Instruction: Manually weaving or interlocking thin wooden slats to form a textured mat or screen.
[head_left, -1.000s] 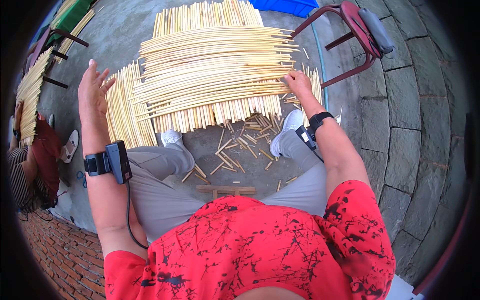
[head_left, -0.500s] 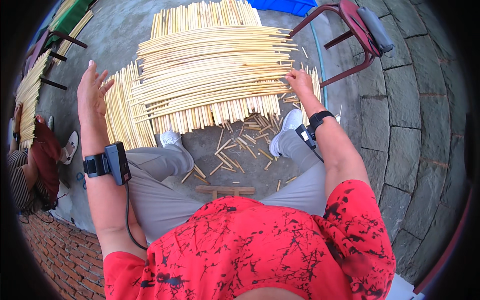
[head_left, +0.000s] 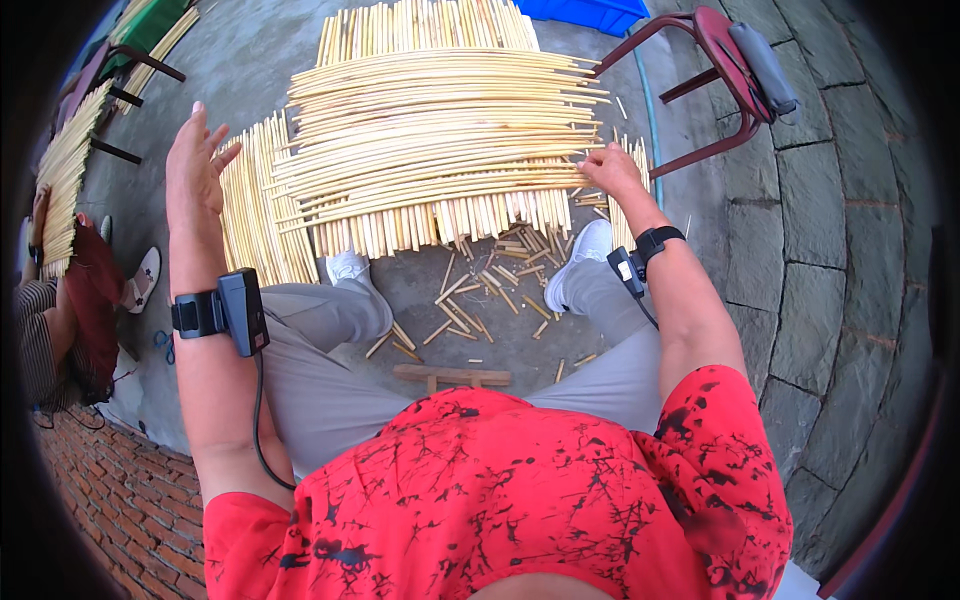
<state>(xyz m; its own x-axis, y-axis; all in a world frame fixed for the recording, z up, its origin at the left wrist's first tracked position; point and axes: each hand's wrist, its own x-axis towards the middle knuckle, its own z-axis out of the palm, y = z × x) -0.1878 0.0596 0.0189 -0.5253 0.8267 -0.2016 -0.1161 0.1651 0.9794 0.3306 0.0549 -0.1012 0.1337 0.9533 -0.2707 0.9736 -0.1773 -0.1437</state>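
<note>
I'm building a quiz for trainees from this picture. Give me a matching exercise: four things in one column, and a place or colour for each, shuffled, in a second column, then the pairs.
Things:
1. left hand
2. right hand
3. chair
4. crate

Places or colours:
A. blue, at the top edge of the picture
B. on the right ends of the crosswise bamboo sticks
C. dark red frame, right of the stick pile
D. open, fingers spread, at the left edge of the pile

Pairs: 1-D, 2-B, 3-C, 4-A
</note>
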